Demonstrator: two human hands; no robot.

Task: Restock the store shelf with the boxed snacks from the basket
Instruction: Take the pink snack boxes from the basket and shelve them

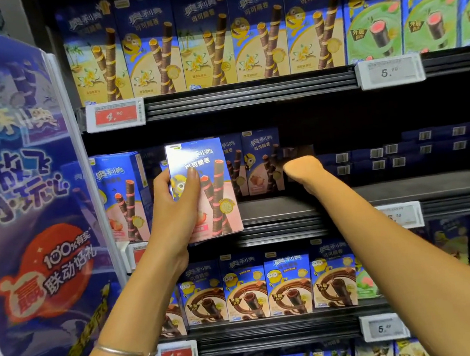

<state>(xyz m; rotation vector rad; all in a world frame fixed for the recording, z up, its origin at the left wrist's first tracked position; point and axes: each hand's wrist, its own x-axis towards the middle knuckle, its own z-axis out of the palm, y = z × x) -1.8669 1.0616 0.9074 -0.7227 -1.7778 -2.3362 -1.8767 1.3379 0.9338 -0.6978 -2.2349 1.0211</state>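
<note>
My left hand (174, 211) grips a blue and pink wafer-roll box (215, 191) upright in front of the middle shelf (289, 203). Matching pink boxes stand on that shelf: one at the left (121, 196) and two further back (261, 163). My right hand (300, 167) reaches deep into the shelf beside those back boxes. Its fingers are hidden in the dark, next to a dim box end (298, 151), so what they do cannot be made out. The basket is out of view.
Yellow wafer boxes (203, 41) fill the top shelf, brown ones (269, 285) the shelf below. Flat blue boxes (401, 153) lie stacked at the back right of the middle shelf. A blue promotional panel (25, 201) stands at the left. Price tags (115, 115) line the shelf edges.
</note>
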